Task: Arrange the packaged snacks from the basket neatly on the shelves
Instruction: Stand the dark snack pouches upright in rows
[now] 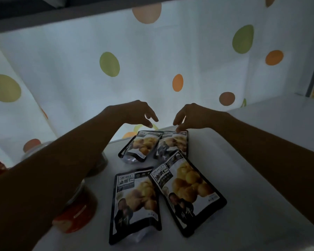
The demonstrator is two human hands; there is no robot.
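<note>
The left hand (pixel 136 111) hovers over the far-left pack (pixel 140 145) on the shelf (pixel 261 160), grip apart. The right hand (pixel 190 115) touches the top edge of the far-right pack (pixel 172 144); whether its grip pinches cannot be told.

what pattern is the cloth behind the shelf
Cloth: white with green, orange and brown spots; head view.

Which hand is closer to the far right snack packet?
Right. The right hand has its fingertips at the top edge of the far right packet; the left hand hovers above the far left packet beside it.
</note>
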